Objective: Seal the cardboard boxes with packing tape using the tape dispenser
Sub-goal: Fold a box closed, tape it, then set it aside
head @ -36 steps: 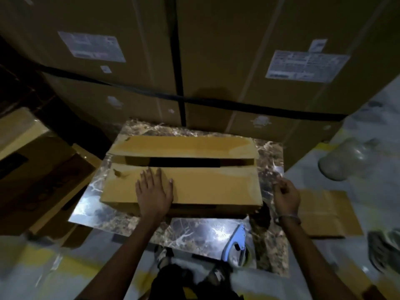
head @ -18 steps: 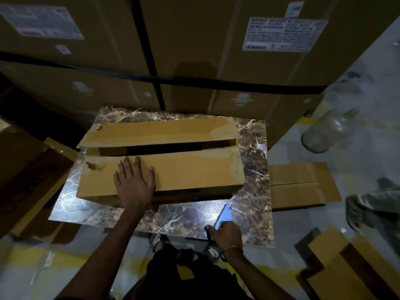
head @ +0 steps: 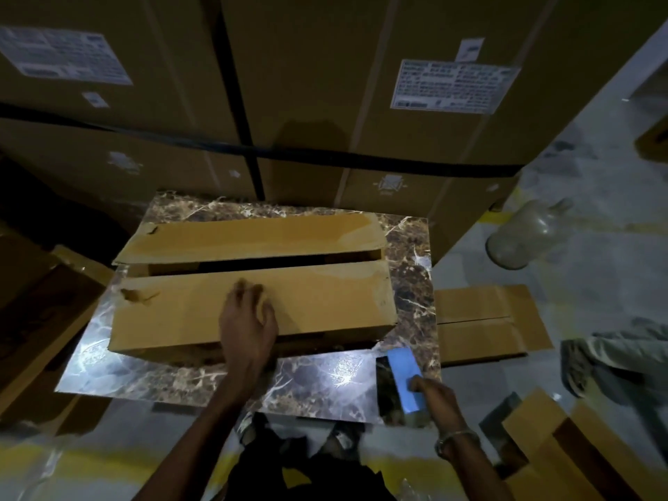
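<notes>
A long brown cardboard box lies on a marble-patterned slab. Its two top flaps are folded down with a dark gap between them. My left hand rests on the near flap, fingers loosely curled and blurred. My right hand grips a blue tape dispenser over the slab's near right corner, right of and below the box, apart from it.
Tall stacked cartons with black straps and white labels stand right behind the slab. Flattened cardboard lies on the floor to the right, more at bottom right. A clear glass jug and another person's shoe are at right. Boxes crowd the left.
My right hand went from the box's right end down to the dispenser, took hold of it and lifted it rightwards. My left hand slid right along the near flap.
</notes>
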`<state>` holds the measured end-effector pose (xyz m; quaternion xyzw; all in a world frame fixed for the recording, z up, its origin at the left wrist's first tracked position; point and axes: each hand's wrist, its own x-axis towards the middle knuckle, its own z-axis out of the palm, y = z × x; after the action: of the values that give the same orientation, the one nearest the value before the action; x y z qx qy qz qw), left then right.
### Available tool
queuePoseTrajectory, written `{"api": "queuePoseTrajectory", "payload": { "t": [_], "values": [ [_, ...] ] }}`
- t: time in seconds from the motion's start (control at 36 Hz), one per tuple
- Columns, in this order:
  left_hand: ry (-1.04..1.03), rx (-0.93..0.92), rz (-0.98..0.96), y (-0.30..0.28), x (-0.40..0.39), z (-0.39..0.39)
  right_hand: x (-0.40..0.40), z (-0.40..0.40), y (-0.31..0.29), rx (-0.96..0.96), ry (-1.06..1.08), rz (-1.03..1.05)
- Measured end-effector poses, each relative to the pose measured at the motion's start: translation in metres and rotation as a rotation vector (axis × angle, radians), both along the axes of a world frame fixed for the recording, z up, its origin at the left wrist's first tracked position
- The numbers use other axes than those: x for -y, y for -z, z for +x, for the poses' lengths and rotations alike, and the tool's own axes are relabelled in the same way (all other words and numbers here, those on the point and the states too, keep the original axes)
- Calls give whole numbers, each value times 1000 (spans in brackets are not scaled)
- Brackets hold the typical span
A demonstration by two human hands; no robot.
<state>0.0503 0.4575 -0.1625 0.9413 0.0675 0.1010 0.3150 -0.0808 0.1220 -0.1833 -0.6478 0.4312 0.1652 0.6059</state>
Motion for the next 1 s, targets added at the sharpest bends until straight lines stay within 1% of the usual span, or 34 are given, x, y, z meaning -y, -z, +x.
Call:
{"api": "queuePoseTrajectory", "payload": {
  "t": [0.06,0.11,0.17,0.22,0.25,0.28,0.31,0.36,0.42,0.47,0.53,0.67,0.72,0.86,1.0],
  "values": [
    [188,17,-221,-18,37,-11,21,-1,-27,75,-44,-3],
    [316,-98,-410,-32,74,-17,40,-2,-56,157,-132,8],
    [300,-337,-604,-38,104,-16,57,-1,-85,197,-258,24],
    [205,-721,-890,-48,127,-10,68,1,-112,235,-380,84],
    [182,-937,-1017,-53,134,-8,70,3,-127,243,-442,102],
    [203,-1113,-1123,-58,139,-8,69,7,-140,265,-477,123],
    [255,-1233,-1191,-63,140,-10,68,11,-152,293,-518,149],
    [349,-1321,-1299,-73,137,-17,65,21,-162,327,-577,197],
    [376,-1304,-1380,-82,132,-22,63,30,-164,348,-584,199],
    [382,-1212,-1412,-89,124,-25,60,39,-158,374,-619,239],
    [355,-1126,-1431,-95,115,-28,54,47,-156,379,-665,231],
    [216,-1133,-1547,-104,81,-27,26,72,-158,361,-758,254],
    [195,-1099,-1561,-105,65,-29,14,82,-158,366,-814,298],
    [115,-918,-1557,-101,26,-38,-18,113,-155,345,-940,331],
    [12,-833,-1550,-92,-20,-32,-69,147,-160,322,-1064,362]
  ]
}}
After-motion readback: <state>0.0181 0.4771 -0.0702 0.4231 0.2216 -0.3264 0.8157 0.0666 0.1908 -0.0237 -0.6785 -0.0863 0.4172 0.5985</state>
